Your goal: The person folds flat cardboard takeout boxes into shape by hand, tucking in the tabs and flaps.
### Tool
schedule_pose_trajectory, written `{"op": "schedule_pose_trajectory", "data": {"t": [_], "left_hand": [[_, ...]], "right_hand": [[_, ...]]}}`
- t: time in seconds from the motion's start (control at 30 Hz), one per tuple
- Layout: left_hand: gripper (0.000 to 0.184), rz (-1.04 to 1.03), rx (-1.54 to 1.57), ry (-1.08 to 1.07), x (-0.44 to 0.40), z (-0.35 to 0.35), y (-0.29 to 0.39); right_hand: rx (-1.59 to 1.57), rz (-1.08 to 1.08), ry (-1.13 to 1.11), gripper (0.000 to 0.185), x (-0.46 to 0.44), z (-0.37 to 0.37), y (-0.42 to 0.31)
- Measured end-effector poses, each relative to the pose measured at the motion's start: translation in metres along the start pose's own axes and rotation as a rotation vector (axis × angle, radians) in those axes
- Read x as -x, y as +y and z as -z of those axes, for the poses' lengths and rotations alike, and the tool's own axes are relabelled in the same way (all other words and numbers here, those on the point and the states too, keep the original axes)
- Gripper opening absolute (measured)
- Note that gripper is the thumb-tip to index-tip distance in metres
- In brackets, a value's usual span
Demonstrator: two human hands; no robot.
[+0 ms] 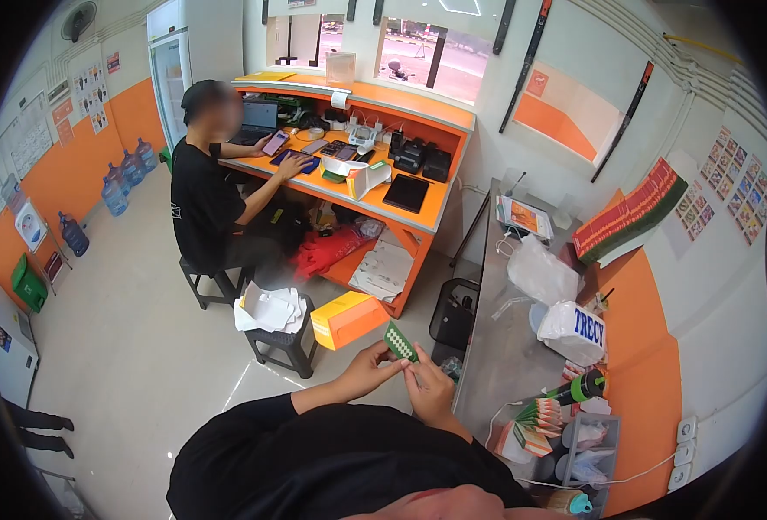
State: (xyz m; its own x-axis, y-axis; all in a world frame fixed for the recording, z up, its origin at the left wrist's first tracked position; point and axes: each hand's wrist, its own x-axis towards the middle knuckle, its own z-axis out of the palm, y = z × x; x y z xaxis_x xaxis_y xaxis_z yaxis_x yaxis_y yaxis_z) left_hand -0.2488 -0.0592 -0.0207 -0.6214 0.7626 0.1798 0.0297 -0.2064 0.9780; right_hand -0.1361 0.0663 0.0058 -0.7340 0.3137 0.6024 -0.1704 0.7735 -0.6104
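A small green box or folded card (400, 341) with a white pattern is held up in front of my body. My left hand (370, 368) pinches its lower left side, and my right hand (429, 381) grips its lower right edge. Both sets of fingers are closed and nearly meet. Just beyond my left hand is a yellow and orange box (349, 319); I cannot tell what supports it. To its left, a dark stool (295, 354) carries a pile of white folded papers or cartons (269, 309).
A co-worker (214, 182) sits at the orange counter (357, 195) with a phone and tablet. On my right, a metal table (509, 347) holds plastic-wrapped packs (572, 332), a dark bottle (581, 386), green-orange cartons (535, 425) and a grey basket (590, 446). A black bin-like container (453, 312) stands between.
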Motion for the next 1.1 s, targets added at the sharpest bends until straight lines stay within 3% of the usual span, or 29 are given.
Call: {"op": "schedule_pose_trajectory", "data": {"t": [0.07, 0.13, 0.2, 0.27, 0.33, 0.4, 0.47, 0.63, 0.7, 0.83, 0.93, 1.0, 1.03, 1.1], "left_hand": [[0.032, 0.053, -0.028, -0.007, 0.001, 0.001, 0.002], [0.030, 0.214, -0.028, 0.051, 0.004, 0.000, 0.001], [0.027, 0.245, 0.049, 0.036, 0.002, 0.007, -0.005], [0.025, 0.276, 0.126, 0.019, 0.000, 0.010, -0.010], [0.021, 0.286, 0.588, 0.117, -0.002, 0.010, -0.006], [0.022, 0.340, 0.700, 0.097, -0.004, 0.027, -0.020], [0.025, 0.376, 1.068, 0.040, -0.006, 0.037, -0.024], [0.032, 0.412, 1.217, 0.046, -0.006, 0.038, -0.021], [0.035, 0.340, 1.351, -0.118, -0.008, 0.039, -0.026], [0.035, 0.364, 1.309, -0.103, -0.007, 0.037, -0.022], [0.036, 0.358, 1.369, -0.280, -0.009, 0.045, -0.029], [0.039, 0.660, 1.109, -0.224, -0.014, 0.056, -0.017], [0.041, 0.766, 0.996, -0.056, -0.013, 0.054, 0.006], [0.040, 0.650, 0.853, -0.082, -0.011, 0.080, -0.017]], "right_hand": [[0.117, 0.114, 0.025, 0.014, 0.000, -0.003, 0.003], [0.091, 0.097, -0.008, 0.018, 0.001, -0.004, 0.003], [0.065, 0.082, -0.039, 0.023, 0.001, -0.005, 0.001], [-0.236, -0.195, -0.122, 0.036, -0.001, -0.004, -0.002], [-0.182, -0.129, -0.149, 0.043, -0.006, 0.003, 0.000], [-0.127, -0.065, -0.179, 0.051, -0.009, 0.011, 0.007], [-0.089, 0.053, -0.209, 0.052, -0.008, 0.014, 0.017], [-0.093, 0.114, -0.231, 0.049, -0.009, 0.015, 0.024], [-0.148, 0.075, -0.215, 0.047, -0.008, 0.014, 0.022], [-0.123, 0.053, -0.177, 0.050, -0.006, 0.015, 0.023], [-0.059, 0.061, -0.105, 0.049, -0.004, 0.017, 0.027], [-0.012, 0.070, -0.057, 0.046, -0.001, 0.016, 0.031], [-0.035, -0.008, 0.036, 0.042, 0.001, 0.015, 0.034], [-0.055, -0.086, 0.135, 0.038, 0.002, 0.011, 0.041]]}}
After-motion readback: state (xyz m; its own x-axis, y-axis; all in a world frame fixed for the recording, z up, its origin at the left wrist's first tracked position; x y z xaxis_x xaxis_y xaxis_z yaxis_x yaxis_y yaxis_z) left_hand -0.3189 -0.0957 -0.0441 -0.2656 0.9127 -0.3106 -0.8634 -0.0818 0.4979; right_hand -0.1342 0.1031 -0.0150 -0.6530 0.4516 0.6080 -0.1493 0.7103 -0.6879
